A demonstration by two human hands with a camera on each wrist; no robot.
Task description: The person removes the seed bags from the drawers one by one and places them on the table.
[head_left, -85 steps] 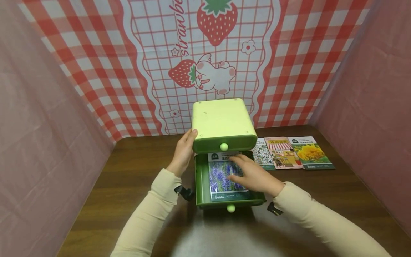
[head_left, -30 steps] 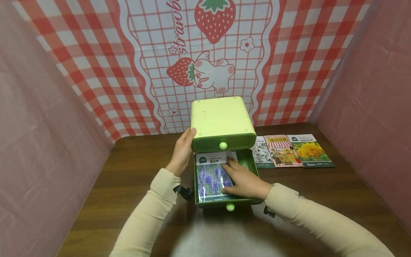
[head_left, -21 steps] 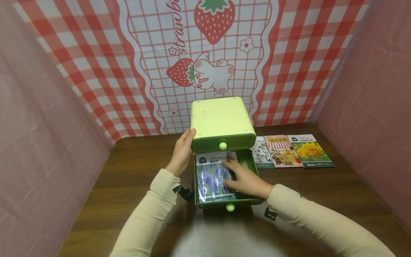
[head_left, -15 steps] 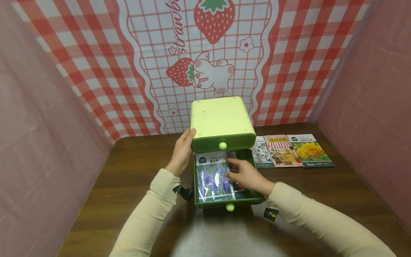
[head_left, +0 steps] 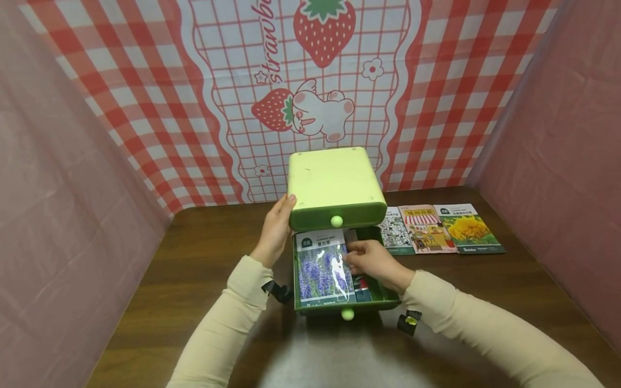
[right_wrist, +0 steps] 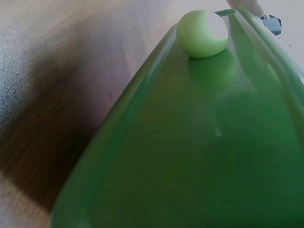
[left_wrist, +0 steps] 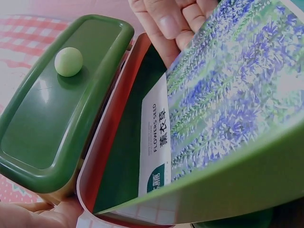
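A light-green cabinet (head_left: 335, 178) with a dark-green upper drawer front and round knob stands on the table. Below it, the lower drawer (head_left: 317, 311) is pulled out; its front fills the right wrist view. A lavender seed packet (head_left: 320, 272) lies face up at the drawer's left, overlapping another packet (head_left: 363, 290) whose picture is mostly hidden. My left hand (head_left: 273, 231) rests against the cabinet's left side. With curled fingers, my right hand (head_left: 378, 264) pinches at the lavender packet's right edge; the left wrist view shows the fingers (left_wrist: 168, 26) beside that edge.
To the cabinet's right, several seed packets lie in a row: white flowers (head_left: 397, 231), a shop drawing (head_left: 429, 229) and a yellow flower (head_left: 468, 229). A checked strawberry cloth (head_left: 436, 108) hangs behind the wooden table (head_left: 194, 302), with pink cloth at both sides.
The lavender packet has moved to the drawer's left, baring part of the packet beneath. My right hand has lifted from its face and drawn its fingers together at its right edge. The left hand stays.
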